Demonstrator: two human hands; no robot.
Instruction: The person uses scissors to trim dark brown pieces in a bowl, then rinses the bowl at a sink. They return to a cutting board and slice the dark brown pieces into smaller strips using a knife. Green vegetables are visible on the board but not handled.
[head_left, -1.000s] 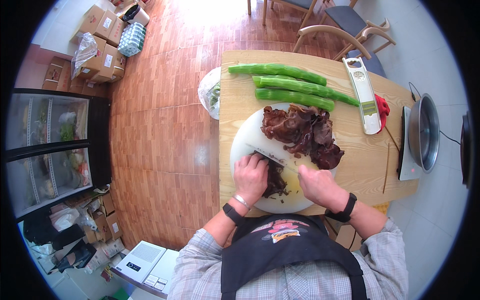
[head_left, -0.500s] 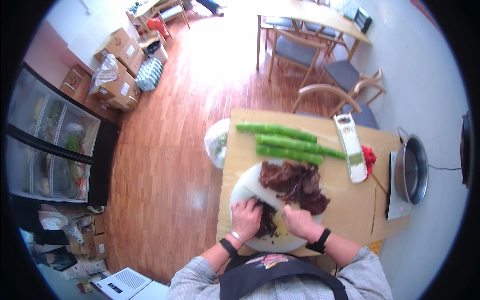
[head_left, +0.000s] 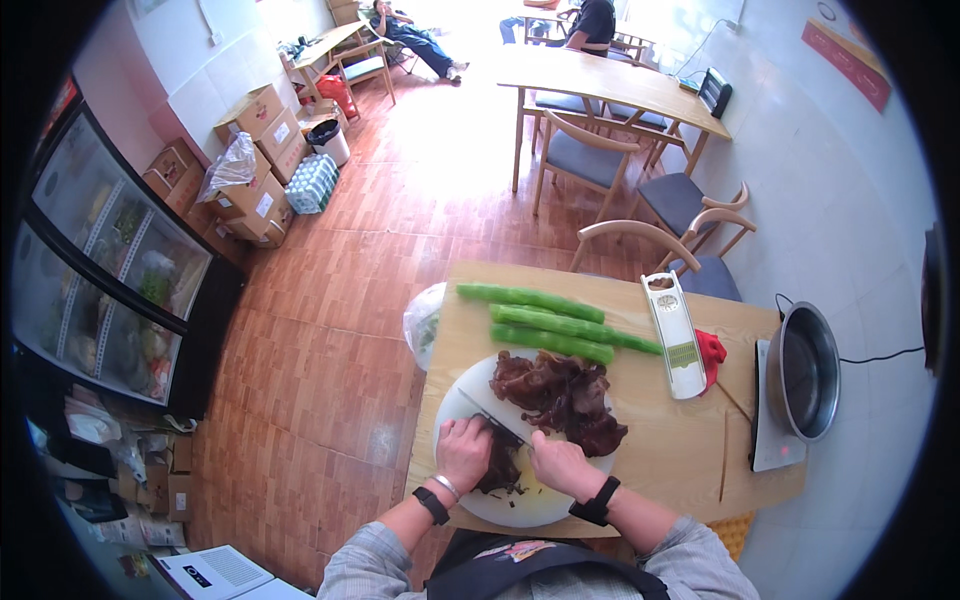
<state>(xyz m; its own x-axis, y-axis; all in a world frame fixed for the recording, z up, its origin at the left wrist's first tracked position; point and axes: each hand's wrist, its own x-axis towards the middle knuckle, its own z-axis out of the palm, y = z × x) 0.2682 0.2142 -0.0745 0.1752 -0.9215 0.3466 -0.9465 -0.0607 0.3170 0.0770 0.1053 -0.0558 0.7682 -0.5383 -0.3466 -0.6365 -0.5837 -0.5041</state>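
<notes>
On a round white cutting board (head_left: 455, 500), my right hand (head_left: 562, 467) is closed around the handle of a kitchen knife (head_left: 486, 414). Its blade slants up and left from my fist, beside the fingers of my left hand (head_left: 464, 453). Those fingers are curled and press down on dark brown wood ear mushroom (head_left: 500, 470), part of it cut into shreds. A larger heap of uncut wood ear mushroom (head_left: 580, 398) sits on the far side of the board, beyond the blade. The left fingertips are partly hidden.
Peeled green stems (head_left: 548, 322) lie beyond the board. A white slicer (head_left: 675, 335) rests by a red cloth (head_left: 711, 360). At right, a metal bowl (head_left: 808, 370) stands on a white scale (head_left: 770, 445). Chairs (head_left: 590, 150) and another table (head_left: 600, 78) stand farther off, where two people sit.
My view has tilted up, showing more of the far room and the people there. The knife blade shows more plainly beside my left fingers. Both hands stay over the board.
</notes>
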